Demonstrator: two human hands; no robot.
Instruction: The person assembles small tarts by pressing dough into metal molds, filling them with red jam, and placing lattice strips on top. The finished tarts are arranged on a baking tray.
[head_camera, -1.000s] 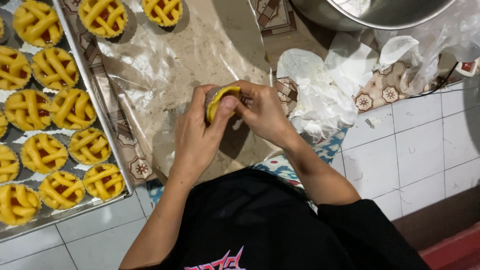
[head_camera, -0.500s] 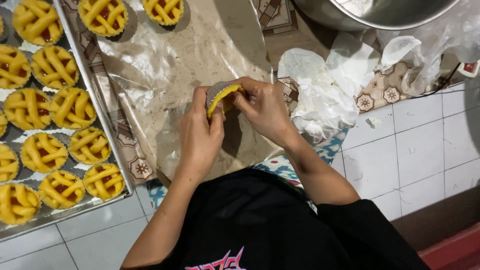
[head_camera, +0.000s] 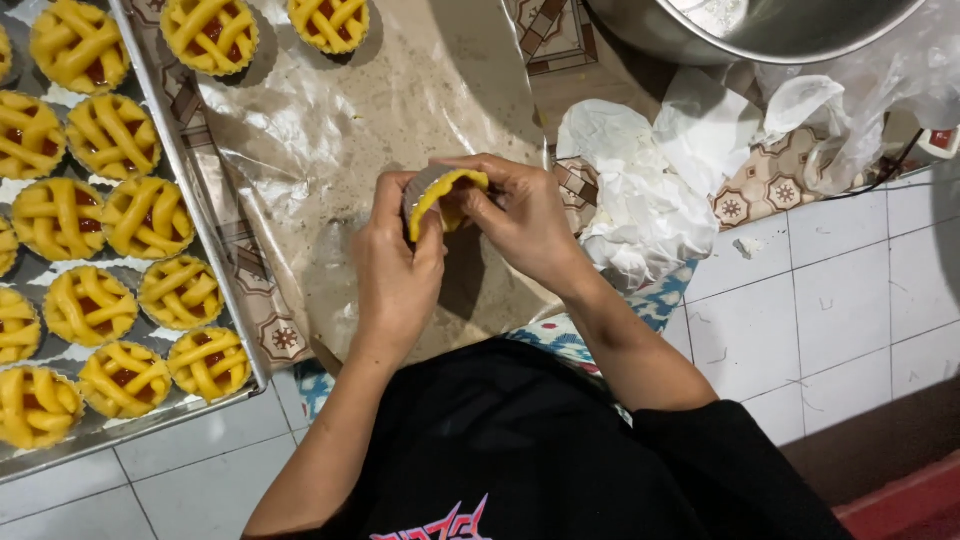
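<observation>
Both hands meet near the centre of the view, over a sheet of clear plastic (head_camera: 330, 130) dusted with flour. The left hand (head_camera: 398, 268) curls around a small metal tart mould (head_camera: 425, 192), fingers closed under it and thumb up along its side. The mould is tilted on edge, so the yellow dough (head_camera: 450, 192) lining it shows as a curved rim. The right hand (head_camera: 527, 222) comes in from 3 o'clock, its fingers pinched together on the dough at the mould's rim, touching the left thumb.

At 9 o'clock from the hands lies a metal baking tray (head_camera: 205, 235), filled with finished lattice tarts (head_camera: 150, 215), yellow strips crossed over a red filling. Two more lattice-topped tarts (head_camera: 210, 32) stand at 11 o'clock on the plastic sheet, beyond the tray's edge. At 3 o'clock, just beside the right hand, lies a heap of crumpled white plastic (head_camera: 650, 170). A large metal bowl (head_camera: 720, 30) sits at 1 o'clock, partly cut off by the frame. All of this rests on a white tiled floor (head_camera: 830, 290), with a patterned mat (head_camera: 560, 40) under the plastic sheet.
</observation>
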